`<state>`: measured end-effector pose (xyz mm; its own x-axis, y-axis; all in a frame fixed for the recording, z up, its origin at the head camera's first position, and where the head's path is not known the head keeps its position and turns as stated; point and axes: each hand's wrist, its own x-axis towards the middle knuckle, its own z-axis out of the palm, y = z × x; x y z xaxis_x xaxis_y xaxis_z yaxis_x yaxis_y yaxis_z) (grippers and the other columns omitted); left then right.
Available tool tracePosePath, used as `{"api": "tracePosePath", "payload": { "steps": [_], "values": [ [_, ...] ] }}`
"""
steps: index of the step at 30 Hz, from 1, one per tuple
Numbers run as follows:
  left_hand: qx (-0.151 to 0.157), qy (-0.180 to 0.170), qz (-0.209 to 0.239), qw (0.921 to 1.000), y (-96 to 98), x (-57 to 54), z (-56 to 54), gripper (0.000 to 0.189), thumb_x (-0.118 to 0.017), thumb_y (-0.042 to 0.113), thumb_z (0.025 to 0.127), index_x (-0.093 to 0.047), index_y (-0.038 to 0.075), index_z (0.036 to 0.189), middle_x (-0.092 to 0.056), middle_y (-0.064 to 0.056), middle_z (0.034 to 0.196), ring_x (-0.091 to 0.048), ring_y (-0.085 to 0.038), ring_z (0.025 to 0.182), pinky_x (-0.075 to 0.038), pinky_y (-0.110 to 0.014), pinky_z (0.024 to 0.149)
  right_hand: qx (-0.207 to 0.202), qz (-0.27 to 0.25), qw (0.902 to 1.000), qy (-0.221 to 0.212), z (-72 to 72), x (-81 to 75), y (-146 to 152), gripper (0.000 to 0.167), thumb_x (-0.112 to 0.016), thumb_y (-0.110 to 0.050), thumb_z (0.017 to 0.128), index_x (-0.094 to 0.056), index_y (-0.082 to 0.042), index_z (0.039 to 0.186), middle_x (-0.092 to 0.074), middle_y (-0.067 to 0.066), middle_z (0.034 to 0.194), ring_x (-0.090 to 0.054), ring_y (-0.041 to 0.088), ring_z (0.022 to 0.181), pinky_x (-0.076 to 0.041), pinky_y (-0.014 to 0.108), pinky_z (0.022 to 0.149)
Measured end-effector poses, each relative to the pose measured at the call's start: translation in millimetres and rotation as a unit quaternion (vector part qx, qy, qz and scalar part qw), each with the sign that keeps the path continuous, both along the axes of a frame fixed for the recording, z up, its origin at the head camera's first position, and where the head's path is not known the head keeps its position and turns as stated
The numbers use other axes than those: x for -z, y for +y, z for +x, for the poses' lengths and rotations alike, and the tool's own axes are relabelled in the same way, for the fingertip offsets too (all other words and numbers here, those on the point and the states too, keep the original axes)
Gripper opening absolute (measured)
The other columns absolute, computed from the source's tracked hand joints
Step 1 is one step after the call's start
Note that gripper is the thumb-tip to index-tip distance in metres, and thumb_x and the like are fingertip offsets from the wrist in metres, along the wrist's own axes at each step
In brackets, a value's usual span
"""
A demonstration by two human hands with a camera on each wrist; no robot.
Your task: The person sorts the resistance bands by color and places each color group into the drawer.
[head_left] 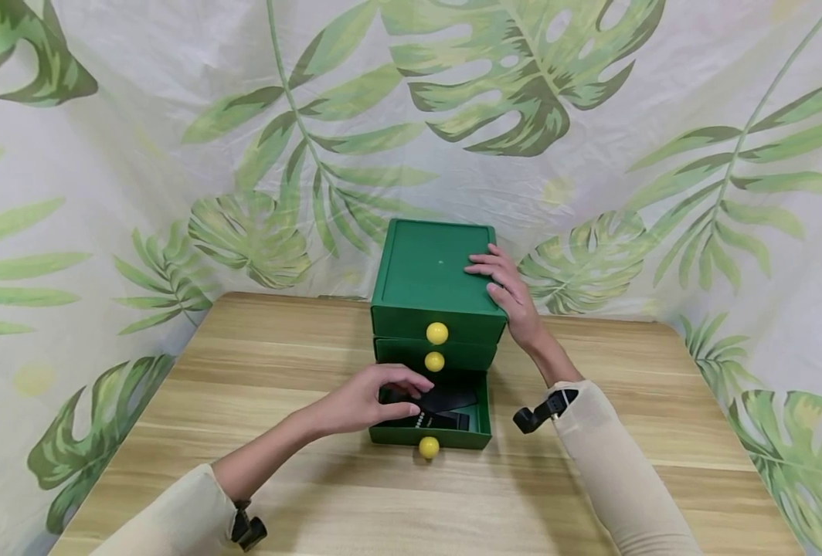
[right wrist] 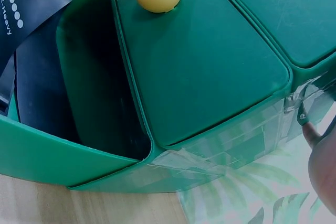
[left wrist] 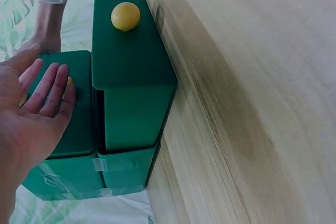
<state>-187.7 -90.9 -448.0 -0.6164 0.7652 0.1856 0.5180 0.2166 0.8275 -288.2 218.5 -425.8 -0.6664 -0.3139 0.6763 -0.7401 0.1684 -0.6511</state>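
Note:
A green three-drawer box [head_left: 428,270] with round yellow knobs stands on the table, its bottom drawer [head_left: 397,437] pulled out. Inside lie flat black bands [head_left: 446,419]; one band [right wrist: 31,3] shows white dots and the print "X-Heavy" in the right wrist view. Over the drawer's left side hovers my left hand [head_left: 364,395], fingers loosely bent and thumb apart. Its palm [left wrist: 31,124] faces the camera in the left wrist view, holding nothing. My right hand [head_left: 511,297] rests on the box's top right edge with fingers spread over the top.
The box sits near the back edge of the wood-grain table [head_left: 279,340]. Behind it hangs a leaf-patterned cloth [head_left: 355,154]. Clear tape [right wrist: 194,163] runs along the box's side. A black wrist-camera mount [head_left: 546,411] sticks out from the right sleeve.

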Motion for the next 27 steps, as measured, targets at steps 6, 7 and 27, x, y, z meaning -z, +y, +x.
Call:
{"api": "tracePosePath", "payload": {
  "steps": [6, 7, 27],
  "values": [
    [-0.005, -0.012, 0.013, 0.9998, -4.8, -5.2, 15.9, 0.032, -0.077, 0.017, 0.1, -0.071, 0.014, 0.132, -0.072, 0.002, 0.127, -0.071, -0.023, 0.11, -0.059, -0.038, 0.099, 0.001, 0.0, 1.0, -0.003, 0.9, -1.6, -1, 0.039, -0.042, -0.003, 0.104, -0.068, 0.007, 0.131, -0.054, 0.027, 0.15, -0.018, 0.043, 0.16, -0.006, 0.053, 0.131],
    [-0.002, -0.012, 0.014, 0.9998, -5.1, -5.3, 18.7, 0.033, -0.077, 0.018, 0.1, -0.071, 0.015, 0.132, -0.073, 0.002, 0.126, -0.072, -0.023, 0.11, -0.059, -0.037, 0.098, 0.001, 0.0, 1.0, -0.004, 1.1, -2.0, -1, 0.039, -0.042, -0.002, 0.104, -0.068, 0.008, 0.131, -0.054, 0.028, 0.15, -0.018, 0.043, 0.16, -0.006, 0.054, 0.131],
    [0.013, -0.113, -0.056, 0.9919, 0.5, 14.9, 60.5, 0.039, -0.076, 0.018, 0.1, -0.067, 0.005, 0.136, -0.074, -0.01, 0.121, -0.073, -0.021, 0.11, -0.059, -0.021, 0.089, -0.005, 0.005, 0.9997, -0.023, 2.8, -3.6, 1, 0.04, -0.044, -0.011, 0.105, -0.067, 0.005, 0.133, -0.052, 0.025, 0.152, -0.016, 0.035, 0.161, -0.004, 0.054, 0.131]
  ]
}}
